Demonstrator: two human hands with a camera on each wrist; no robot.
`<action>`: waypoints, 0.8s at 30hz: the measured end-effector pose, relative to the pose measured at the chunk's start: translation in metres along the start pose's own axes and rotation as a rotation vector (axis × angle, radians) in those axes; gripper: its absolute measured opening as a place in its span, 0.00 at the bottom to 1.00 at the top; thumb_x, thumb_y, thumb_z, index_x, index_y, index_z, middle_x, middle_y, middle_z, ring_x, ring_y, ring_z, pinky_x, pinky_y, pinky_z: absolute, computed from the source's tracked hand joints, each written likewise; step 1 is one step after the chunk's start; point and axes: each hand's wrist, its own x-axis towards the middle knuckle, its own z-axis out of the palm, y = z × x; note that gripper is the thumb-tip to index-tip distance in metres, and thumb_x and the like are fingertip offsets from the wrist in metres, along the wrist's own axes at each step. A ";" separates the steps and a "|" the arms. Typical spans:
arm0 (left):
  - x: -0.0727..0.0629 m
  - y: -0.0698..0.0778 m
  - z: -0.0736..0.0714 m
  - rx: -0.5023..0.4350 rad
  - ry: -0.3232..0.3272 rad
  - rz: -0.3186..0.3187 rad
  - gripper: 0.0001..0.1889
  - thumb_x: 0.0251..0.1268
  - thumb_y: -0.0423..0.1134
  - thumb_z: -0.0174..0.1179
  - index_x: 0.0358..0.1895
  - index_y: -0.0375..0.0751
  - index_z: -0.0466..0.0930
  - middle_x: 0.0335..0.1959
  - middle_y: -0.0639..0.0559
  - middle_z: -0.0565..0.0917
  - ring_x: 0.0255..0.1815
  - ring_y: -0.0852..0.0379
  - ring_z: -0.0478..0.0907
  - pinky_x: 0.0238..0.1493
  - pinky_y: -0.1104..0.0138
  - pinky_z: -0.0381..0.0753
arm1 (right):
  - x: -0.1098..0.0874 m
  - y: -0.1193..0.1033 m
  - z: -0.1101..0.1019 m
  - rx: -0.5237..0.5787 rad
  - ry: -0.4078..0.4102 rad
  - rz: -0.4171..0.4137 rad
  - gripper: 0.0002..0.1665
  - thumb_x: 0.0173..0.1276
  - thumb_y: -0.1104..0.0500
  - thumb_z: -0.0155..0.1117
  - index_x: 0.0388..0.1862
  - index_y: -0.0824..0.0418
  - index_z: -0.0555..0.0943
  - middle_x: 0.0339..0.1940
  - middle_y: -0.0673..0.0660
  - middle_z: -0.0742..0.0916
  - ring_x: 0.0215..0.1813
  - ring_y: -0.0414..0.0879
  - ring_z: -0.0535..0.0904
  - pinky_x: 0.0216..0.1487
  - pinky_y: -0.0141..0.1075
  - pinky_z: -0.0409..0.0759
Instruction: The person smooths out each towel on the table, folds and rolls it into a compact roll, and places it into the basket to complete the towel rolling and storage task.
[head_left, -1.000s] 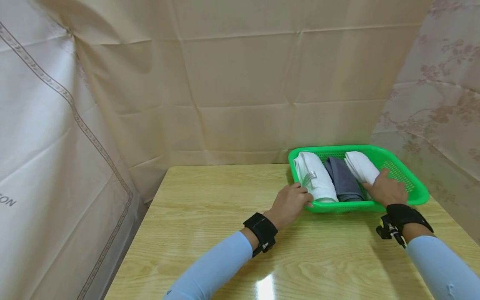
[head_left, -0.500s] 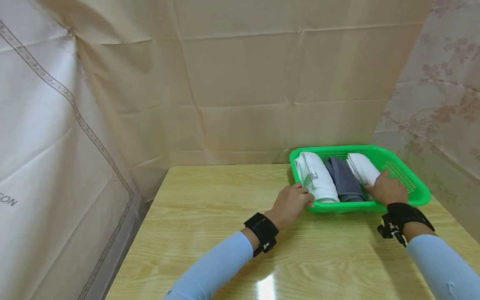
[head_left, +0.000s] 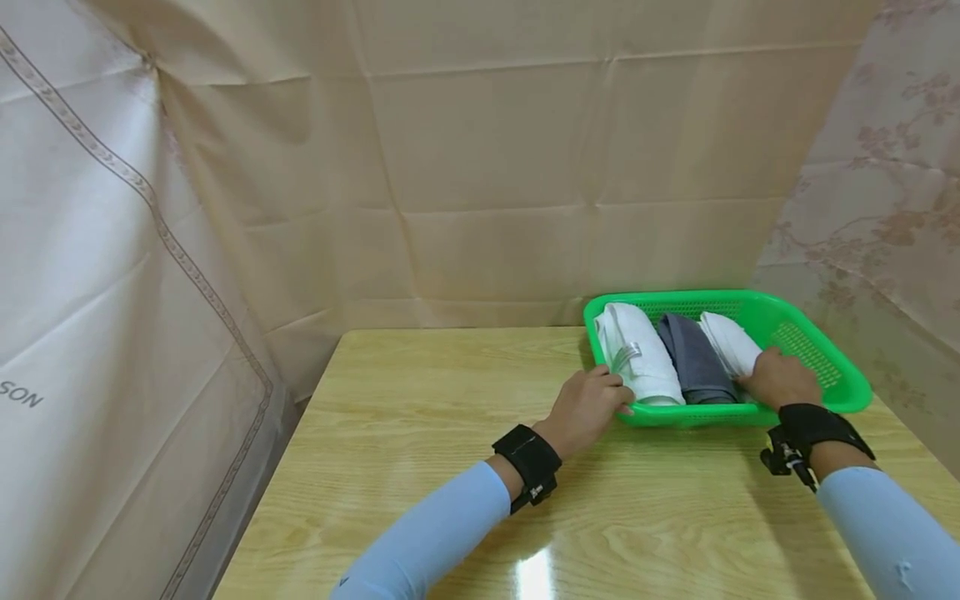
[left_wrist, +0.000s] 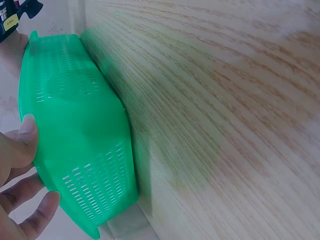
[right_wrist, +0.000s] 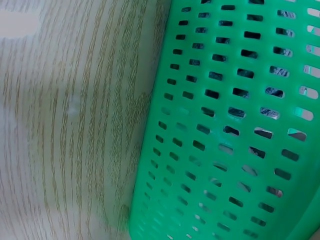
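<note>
Three rolled towels lie side by side in a green plastic basket [head_left: 678, 416]: a white towel [head_left: 637, 358] with a clear tag at left, a dark grey towel [head_left: 697, 358] in the middle, another white towel [head_left: 729, 343] at right. My left hand [head_left: 588, 406] grips the basket's near left corner; in the left wrist view its thumb [left_wrist: 29, 131] lies against the rim. My right hand [head_left: 782, 382] reaches over the near rim and holds the near end of the right white towel, its fingertips mostly hidden. Only the perforated basket wall [right_wrist: 225, 130] and table show in the right wrist view.
The basket stands at the far right of a wooden table [head_left: 450, 392], near the beige cloth [head_left: 480, 167] behind and the flowered cloth [head_left: 885, 250] at right. A white cloth [head_left: 97, 333] hangs on the left side.
The right white towel's far end has shifted slightly toward me inside the basket, along with my right hand. My left hand keeps its place at the corner. The whole view has drifted slightly.
</note>
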 end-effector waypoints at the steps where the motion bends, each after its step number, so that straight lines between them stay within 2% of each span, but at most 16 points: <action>1: 0.000 0.000 0.000 -0.001 -0.002 -0.001 0.08 0.67 0.52 0.66 0.42 0.59 0.92 0.37 0.65 0.87 0.36 0.65 0.75 0.31 0.80 0.66 | 0.000 0.000 0.000 -0.002 0.009 -0.012 0.34 0.68 0.58 0.65 0.42 0.91 0.64 0.29 0.82 0.76 0.32 0.77 0.78 0.32 0.64 0.78; 4: 0.001 0.000 -0.001 -0.006 -0.002 0.001 0.08 0.67 0.51 0.67 0.42 0.59 0.92 0.37 0.65 0.87 0.36 0.65 0.75 0.32 0.80 0.67 | 0.000 0.000 0.000 0.006 0.036 -0.021 0.40 0.66 0.58 0.67 0.51 0.94 0.62 0.30 0.85 0.76 0.32 0.79 0.77 0.32 0.66 0.78; 7: 0.001 0.001 -0.002 -0.012 0.005 0.010 0.07 0.67 0.51 0.67 0.42 0.58 0.92 0.37 0.64 0.87 0.36 0.65 0.75 0.33 0.80 0.68 | 0.001 -0.001 0.000 0.024 0.045 0.008 0.50 0.65 0.57 0.69 0.61 0.95 0.53 0.33 0.89 0.74 0.33 0.81 0.77 0.34 0.68 0.77; 10: 0.000 0.003 -0.003 -0.019 0.014 0.021 0.07 0.67 0.50 0.68 0.42 0.57 0.92 0.36 0.64 0.87 0.36 0.64 0.75 0.35 0.80 0.70 | 0.000 -0.003 -0.001 0.025 0.014 0.032 0.53 0.65 0.57 0.69 0.63 0.94 0.49 0.35 0.91 0.74 0.35 0.83 0.76 0.35 0.68 0.77; 12: -0.002 0.004 -0.003 -0.017 0.017 0.024 0.07 0.67 0.50 0.68 0.41 0.57 0.92 0.36 0.64 0.87 0.35 0.65 0.75 0.35 0.81 0.69 | -0.002 -0.004 -0.002 0.016 -0.040 0.032 0.49 0.67 0.58 0.69 0.61 0.94 0.51 0.37 0.91 0.74 0.36 0.83 0.76 0.36 0.67 0.77; 17: -0.005 0.000 -0.003 -0.015 0.013 0.014 0.06 0.68 0.50 0.67 0.41 0.58 0.92 0.36 0.64 0.86 0.35 0.64 0.75 0.35 0.80 0.70 | 0.001 -0.006 -0.006 0.017 -0.163 -0.034 0.36 0.70 0.58 0.66 0.53 0.89 0.61 0.38 0.85 0.77 0.38 0.79 0.78 0.35 0.61 0.78; 21: -0.009 -0.008 -0.001 -0.066 -0.005 -0.003 0.07 0.71 0.49 0.66 0.44 0.56 0.92 0.38 0.62 0.86 0.38 0.63 0.76 0.41 0.80 0.72 | 0.005 -0.009 -0.007 0.009 -0.179 -0.083 0.24 0.77 0.57 0.59 0.43 0.82 0.71 0.29 0.71 0.78 0.32 0.68 0.79 0.32 0.54 0.76; 24: -0.015 -0.015 0.000 -0.163 -0.053 -0.042 0.13 0.75 0.50 0.61 0.52 0.51 0.90 0.49 0.57 0.86 0.50 0.60 0.77 0.52 0.77 0.74 | 0.006 -0.012 -0.005 -0.001 -0.144 -0.112 0.20 0.80 0.57 0.53 0.36 0.75 0.76 0.24 0.64 0.78 0.29 0.62 0.78 0.30 0.51 0.73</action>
